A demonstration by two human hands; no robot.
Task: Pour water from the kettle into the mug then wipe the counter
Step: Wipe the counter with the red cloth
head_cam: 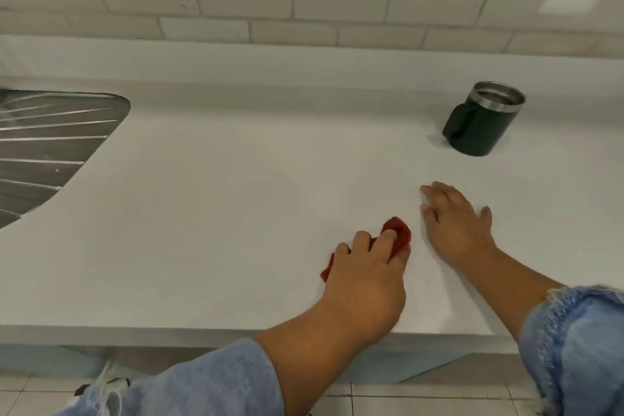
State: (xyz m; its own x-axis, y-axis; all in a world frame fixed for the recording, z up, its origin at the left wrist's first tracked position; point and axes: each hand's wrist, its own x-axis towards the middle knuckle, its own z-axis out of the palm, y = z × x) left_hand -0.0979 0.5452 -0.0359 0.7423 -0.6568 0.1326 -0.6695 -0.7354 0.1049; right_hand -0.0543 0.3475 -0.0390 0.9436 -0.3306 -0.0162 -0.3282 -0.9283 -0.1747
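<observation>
A small red cloth [398, 236] lies bunched on the white counter [219, 199] near its front edge. My left hand [366, 275] grips the cloth, fingers curled over it and pressing it to the surface; most of the cloth is hidden under the hand. My right hand [456, 223] rests flat on the counter just right of the cloth, fingers straight and spread, holding nothing. A dark mug [479, 120] with a steel rim stands upright at the back right, handle facing left. No kettle is in view.
A steel sink drainboard [44, 145] is set into the counter at the far left. A white tiled wall [304, 0] runs along the back. The counter's front edge [135, 334] lies just below my wrists, with floor tiles beneath.
</observation>
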